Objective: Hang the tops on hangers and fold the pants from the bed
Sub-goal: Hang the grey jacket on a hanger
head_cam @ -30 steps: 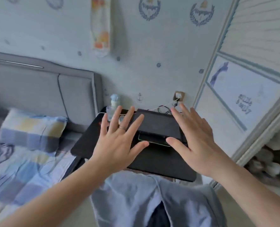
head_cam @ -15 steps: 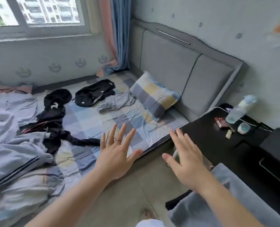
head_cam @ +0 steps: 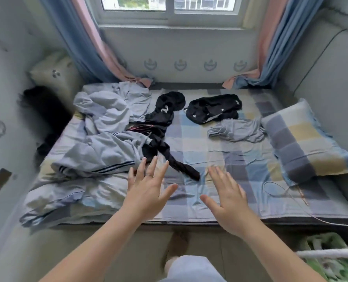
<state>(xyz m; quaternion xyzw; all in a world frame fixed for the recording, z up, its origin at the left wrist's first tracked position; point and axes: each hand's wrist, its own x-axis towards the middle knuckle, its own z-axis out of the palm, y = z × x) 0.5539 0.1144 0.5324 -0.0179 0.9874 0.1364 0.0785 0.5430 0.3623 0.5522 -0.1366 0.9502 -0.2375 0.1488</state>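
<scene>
The bed point(head_cam: 220, 163) with a checked sheet fills the view. On it lie a long black garment point(head_cam: 158, 139) with a sleeve trailing toward me, a black bundle point(head_cam: 211, 110) at the back, a crumpled grey top point(head_cam: 238, 130) beside the pillow, and a pale blue heap of clothes point(head_cam: 108, 135) on the left. My left hand point(head_cam: 148, 188), with a ring, and my right hand point(head_cam: 228, 198) hover over the near edge of the bed. Both are empty with fingers spread. No hangers are in view.
A checked pillow point(head_cam: 303, 143) lies at the right by the grey headboard point(head_cam: 327, 78). A folded quilt point(head_cam: 71, 198) covers the near left corner. A white cable point(head_cam: 291, 200) crosses the right side of the sheet. Curtains point(head_cam: 91, 49) frame the window. A green-and-white thing point(head_cam: 332, 257) stands on the floor, right.
My view has swung left, from the black bedside table to the whole bed and the window. Both hands stayed raised, open and empty in front of me.
</scene>
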